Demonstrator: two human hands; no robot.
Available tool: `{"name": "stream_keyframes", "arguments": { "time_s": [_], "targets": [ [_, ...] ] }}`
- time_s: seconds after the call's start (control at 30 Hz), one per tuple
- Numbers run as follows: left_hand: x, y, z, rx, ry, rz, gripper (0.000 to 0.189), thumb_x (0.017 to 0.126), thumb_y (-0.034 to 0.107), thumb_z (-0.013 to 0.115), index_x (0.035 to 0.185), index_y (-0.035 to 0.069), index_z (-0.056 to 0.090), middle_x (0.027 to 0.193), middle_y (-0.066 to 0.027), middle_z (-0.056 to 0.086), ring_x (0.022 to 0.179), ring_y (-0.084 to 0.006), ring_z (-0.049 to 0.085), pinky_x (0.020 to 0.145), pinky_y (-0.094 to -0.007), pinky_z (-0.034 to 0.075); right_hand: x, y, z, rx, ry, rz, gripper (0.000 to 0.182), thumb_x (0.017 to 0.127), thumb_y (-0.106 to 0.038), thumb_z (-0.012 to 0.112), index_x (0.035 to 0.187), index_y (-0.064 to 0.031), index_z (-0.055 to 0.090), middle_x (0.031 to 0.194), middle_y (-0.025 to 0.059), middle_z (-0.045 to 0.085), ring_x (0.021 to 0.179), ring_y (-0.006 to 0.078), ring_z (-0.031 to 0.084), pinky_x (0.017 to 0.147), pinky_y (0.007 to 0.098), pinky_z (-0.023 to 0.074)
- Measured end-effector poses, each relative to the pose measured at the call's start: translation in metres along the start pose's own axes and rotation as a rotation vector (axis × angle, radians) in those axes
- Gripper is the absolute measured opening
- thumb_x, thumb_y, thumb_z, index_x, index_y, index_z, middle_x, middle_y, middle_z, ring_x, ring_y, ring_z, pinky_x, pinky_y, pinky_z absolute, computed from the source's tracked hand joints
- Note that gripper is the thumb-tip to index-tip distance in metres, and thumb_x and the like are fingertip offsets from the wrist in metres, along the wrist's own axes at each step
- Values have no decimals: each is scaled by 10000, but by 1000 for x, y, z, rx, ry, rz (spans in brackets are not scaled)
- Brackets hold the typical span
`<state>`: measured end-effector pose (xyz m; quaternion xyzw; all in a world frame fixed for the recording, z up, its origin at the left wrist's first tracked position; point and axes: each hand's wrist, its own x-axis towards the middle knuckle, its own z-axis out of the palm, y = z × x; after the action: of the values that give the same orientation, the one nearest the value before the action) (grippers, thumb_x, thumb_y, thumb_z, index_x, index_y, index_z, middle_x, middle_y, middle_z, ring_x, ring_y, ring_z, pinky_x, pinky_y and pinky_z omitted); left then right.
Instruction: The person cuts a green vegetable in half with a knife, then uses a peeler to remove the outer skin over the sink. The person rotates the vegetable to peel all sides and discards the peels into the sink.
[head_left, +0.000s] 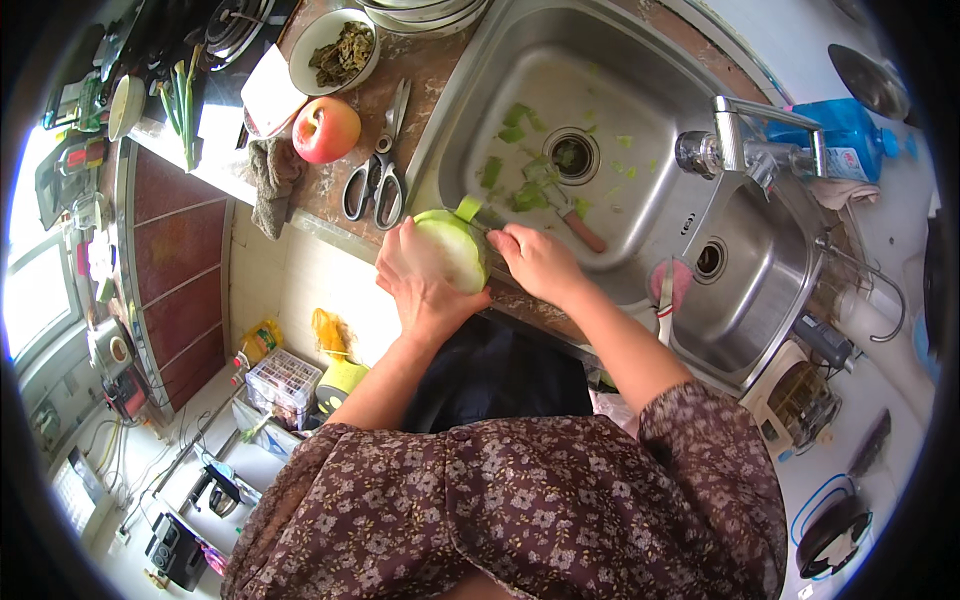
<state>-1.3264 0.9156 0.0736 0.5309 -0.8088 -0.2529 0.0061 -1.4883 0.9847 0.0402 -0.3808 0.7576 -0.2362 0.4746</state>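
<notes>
My left hand (424, 289) holds a thick piece of pale green gourd or melon (457, 259), its cut white face turned up, at the sink's near left edge. My right hand (536, 262) grips a small tool, mostly hidden by the fingers, whose dark thin end meets the rind. A strip of green peel (469, 208) stands up from the rim there. In the steel sink basin (622, 82) lie scattered green peels (529, 196) and a tool with a brown handle (585, 230), near the drain (571, 155).
Scissors (381, 169), a red-yellow apple (326, 130), a grey cloth (271, 184) and a bowl of dark leafy food (334, 51) stand left of the sink. The faucet (731, 142) is at the right. A white-handled knife (665, 300) rests on a pink pad by the small basin.
</notes>
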Motion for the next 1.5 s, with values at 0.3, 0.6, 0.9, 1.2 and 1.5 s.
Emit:
{"name": "stream_keyframes", "arguments": {
  "time_s": [0.3,0.6,0.9,1.2,1.5],
  "targets": [
    [-6,-9,-1,16,9,58,1346,425,319,917,1497,56,147,1441,-229,276,1331,-423,280,1109,-546,225,18,27,-4,-48,88,198,534,995,-544,451,925,-55,654,890,204,691,899,408,656,759,490,510],
    [-2,-7,-6,-46,-15,111,1200,465,250,863,1468,63,232,1418,-171,307,1318,-406,283,1093,-522,235,-12,-13,-18,33,-91,23,521,974,-564,498,944,-81,690,795,155,683,805,374,663,708,453,513],
    [-2,-12,-2,25,-27,141,1308,427,297,904,1485,49,177,1441,-212,290,1327,-420,288,1098,-540,243,19,37,7,-269,-88,196,480,964,-527,531,1007,-86,716,931,185,708,924,393,666,792,475,521],
    [1,-12,-1,-2,-11,153,1314,427,289,908,1489,53,171,1447,-221,286,1327,-423,291,1113,-549,221,9,32,1,123,22,134,566,970,-579,479,864,-49,648,758,189,653,773,403,639,678,467,489],
    [0,4,14,-39,125,-128,1320,448,353,899,1482,12,154,1401,-207,268,1314,-405,260,1088,-544,216,-26,5,-5,245,3,-7,386,977,-439,566,891,-71,649,693,158,610,664,360,604,614,437,452]
  ]
}}
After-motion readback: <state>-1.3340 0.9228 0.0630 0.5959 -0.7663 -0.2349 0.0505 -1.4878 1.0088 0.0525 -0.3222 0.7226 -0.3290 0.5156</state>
